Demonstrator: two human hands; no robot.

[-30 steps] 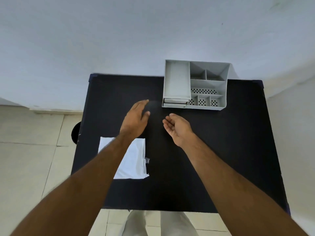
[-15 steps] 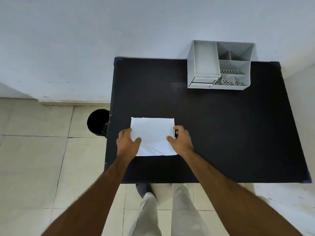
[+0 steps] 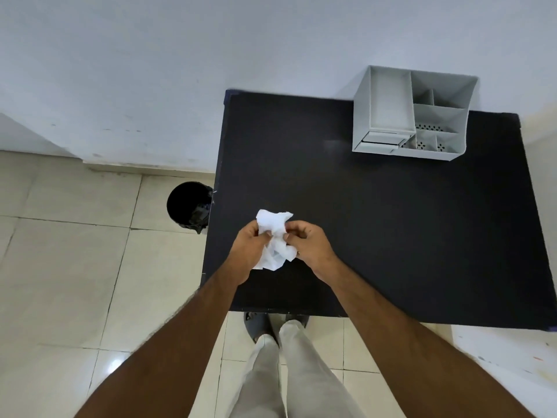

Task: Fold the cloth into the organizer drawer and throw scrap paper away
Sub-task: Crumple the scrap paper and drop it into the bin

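Observation:
A crumpled sheet of white scrap paper [image 3: 275, 236] is bunched between both hands above the near left part of the black table [image 3: 391, 230]. My left hand [image 3: 250, 251] grips its left side and my right hand [image 3: 310, 247] grips its right side. The grey organizer [image 3: 413, 113] stands at the table's far right, against the wall. Its small drawer [image 3: 380, 141] at the lower front left looks pushed in. No cloth is visible.
A black waste bin [image 3: 188, 206] stands on the tiled floor just left of the table's left edge. A white wall runs behind the table. My legs and sandals show below the table's near edge.
Both hands came back from near the organizer to the flat white sheet, took hold of its sides, and have crushed it into a wad. The view has shifted left, showing the bin.

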